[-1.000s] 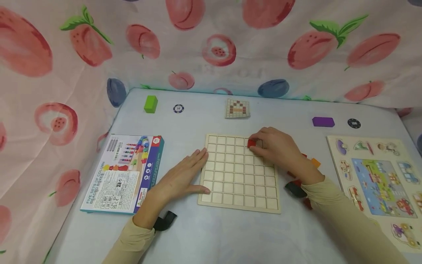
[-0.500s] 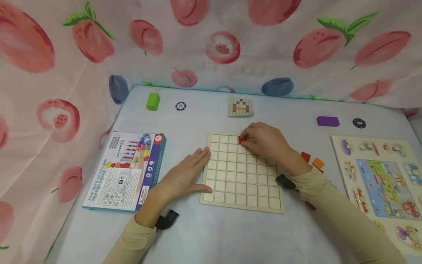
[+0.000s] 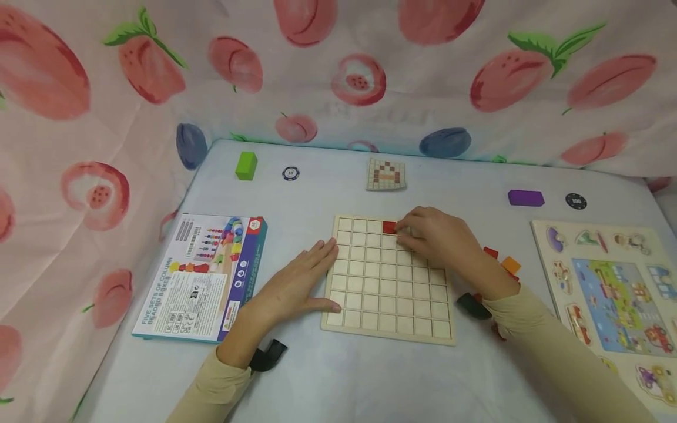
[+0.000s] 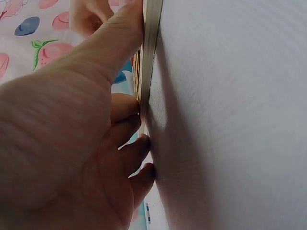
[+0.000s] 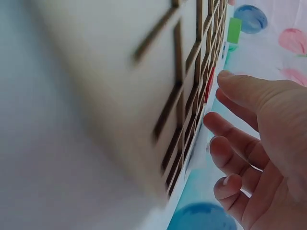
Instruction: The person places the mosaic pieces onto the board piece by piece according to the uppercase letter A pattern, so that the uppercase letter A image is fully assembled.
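Note:
A wooden grid board lies in the middle of the table. One red square tile sits in a cell of its far row. My right hand is just right of that tile, its fingertips close to the tile's edge. The right wrist view shows the thumb and loosely bent fingers apart, holding nothing. Along the board's left edge rests my left hand, fingers straight, thumb reaching over the near left corner. From the left wrist view, its fingertips touch the board's side.
Red tiles and an orange tile lie right of the board, partly behind the right wrist. A pattern card stands beyond it. A bead-set box lies left, a picture puzzle right. Green and purple blocks lie farther back.
My right hand has carried the red tile leftward into a far-row cell, let it go and drawn back slightly to the right. The left hand has stayed at the board's edge.

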`<state>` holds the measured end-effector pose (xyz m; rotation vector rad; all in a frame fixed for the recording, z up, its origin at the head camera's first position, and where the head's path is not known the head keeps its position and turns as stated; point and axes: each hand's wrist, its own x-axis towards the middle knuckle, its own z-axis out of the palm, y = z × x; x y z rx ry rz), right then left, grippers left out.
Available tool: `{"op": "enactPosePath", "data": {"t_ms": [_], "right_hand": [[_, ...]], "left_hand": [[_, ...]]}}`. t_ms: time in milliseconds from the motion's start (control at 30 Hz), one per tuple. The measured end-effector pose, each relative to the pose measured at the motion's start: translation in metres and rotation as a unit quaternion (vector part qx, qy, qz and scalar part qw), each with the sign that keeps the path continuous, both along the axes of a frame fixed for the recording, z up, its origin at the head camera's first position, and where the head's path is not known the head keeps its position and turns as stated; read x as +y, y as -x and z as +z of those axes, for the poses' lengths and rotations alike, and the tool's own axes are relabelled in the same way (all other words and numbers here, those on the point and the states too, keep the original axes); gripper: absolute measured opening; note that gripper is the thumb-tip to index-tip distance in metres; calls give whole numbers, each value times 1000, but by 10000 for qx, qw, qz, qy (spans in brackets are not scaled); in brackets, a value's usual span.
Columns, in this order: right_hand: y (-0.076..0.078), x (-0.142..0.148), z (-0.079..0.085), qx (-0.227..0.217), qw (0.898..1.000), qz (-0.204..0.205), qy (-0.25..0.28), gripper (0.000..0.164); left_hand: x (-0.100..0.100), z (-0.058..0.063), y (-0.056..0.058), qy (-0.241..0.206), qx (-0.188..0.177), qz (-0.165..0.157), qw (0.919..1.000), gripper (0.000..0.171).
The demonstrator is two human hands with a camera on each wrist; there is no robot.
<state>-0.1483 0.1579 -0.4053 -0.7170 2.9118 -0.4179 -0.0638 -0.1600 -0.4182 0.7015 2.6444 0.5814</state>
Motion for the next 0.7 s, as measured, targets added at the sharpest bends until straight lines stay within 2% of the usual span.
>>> {"op": "enactPosePath", "data": {"t_ms": [167, 333, 700], "right_hand": [[-22, 35, 1, 232, 9993, -266, -76, 22], [-39, 71, 0, 216, 9980, -571, -190, 25], [-53, 125, 1, 160, 9941, -1000, -392, 35]], "left_hand": [[2, -2, 0, 30, -23, 37, 10000, 112], [2, -2, 0, 7, -47, 64, 10000, 113], [0, -3, -2, -166, 95, 99, 9998, 112]]}}
